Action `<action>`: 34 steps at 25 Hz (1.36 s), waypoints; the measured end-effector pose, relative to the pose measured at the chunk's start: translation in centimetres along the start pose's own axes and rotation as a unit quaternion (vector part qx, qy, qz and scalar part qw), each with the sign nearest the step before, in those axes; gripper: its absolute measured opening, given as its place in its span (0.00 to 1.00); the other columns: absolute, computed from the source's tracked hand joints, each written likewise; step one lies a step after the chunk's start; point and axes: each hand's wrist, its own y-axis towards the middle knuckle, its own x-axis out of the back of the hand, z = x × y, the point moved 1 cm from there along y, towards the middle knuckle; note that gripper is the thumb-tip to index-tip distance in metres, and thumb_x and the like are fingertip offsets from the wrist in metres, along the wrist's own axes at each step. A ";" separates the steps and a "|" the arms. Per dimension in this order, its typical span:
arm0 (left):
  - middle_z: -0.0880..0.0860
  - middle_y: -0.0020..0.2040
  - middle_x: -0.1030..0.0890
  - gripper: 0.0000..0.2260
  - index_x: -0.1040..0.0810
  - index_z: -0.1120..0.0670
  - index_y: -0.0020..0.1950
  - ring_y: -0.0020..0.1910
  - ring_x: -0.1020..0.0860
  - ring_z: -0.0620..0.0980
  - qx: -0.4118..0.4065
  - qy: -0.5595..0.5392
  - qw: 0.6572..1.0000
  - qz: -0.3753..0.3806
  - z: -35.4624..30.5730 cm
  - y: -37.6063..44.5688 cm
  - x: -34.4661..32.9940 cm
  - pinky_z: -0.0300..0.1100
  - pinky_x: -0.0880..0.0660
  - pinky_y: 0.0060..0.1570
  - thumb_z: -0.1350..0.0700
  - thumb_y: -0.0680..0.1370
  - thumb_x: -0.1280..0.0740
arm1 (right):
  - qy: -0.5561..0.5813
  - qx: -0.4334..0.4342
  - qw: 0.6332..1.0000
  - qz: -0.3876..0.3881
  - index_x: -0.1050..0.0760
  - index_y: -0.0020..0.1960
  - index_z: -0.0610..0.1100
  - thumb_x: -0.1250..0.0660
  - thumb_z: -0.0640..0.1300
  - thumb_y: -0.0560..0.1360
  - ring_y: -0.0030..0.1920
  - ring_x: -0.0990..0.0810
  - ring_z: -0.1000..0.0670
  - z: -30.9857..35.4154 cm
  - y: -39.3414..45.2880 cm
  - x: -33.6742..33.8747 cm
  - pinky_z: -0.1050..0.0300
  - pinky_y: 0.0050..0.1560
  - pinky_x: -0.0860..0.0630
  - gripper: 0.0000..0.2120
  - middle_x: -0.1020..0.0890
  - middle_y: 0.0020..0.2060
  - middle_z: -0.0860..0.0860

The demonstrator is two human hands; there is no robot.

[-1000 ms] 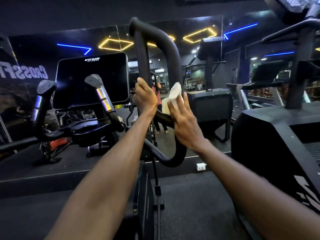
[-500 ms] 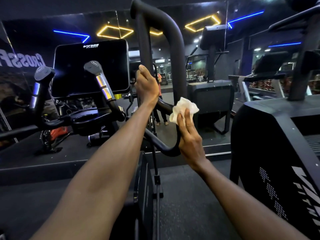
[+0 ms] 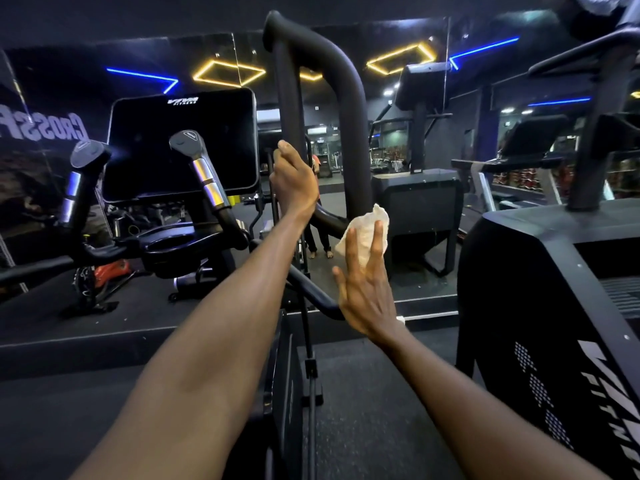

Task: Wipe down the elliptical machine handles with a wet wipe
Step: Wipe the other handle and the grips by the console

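gripped in the left hand is the inner bar of the looped handle, fingers wrapped shut. a crumpled white wipe is pressed against the handle's lower curve by the right hand, fingers flat and spread. a dark screen is seen left of the handle.

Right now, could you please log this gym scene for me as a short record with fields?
setting: dim gym with mirrored wall, blue and yellow ceiling light strips
machine part: tall black looped elliptical handle
left hand: wrapped around the loop's left upright bar
right hand: fingers spread, pressing the wipe toward the loop's lower right side
wipe: crumpled white wet wipe, under the right fingertips
nearby: dark blank console screen; two short black grips with silver sensor bands
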 end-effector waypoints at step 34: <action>0.56 0.47 0.23 0.13 0.27 0.59 0.48 0.46 0.26 0.53 0.037 -0.035 0.996 -0.076 -2.7 6.4 -0.6 0.45 0.35 0.45 0.54 0.82 0.47 | -0.176 0.087 0.970 -0.142 0.38 0.73 0.37 0.49 0.52 0.83 0.59 0.24 0.36 5.9 30.4 7.2 0.44 0.55 0.26 0.25 0.27 0.62 0.36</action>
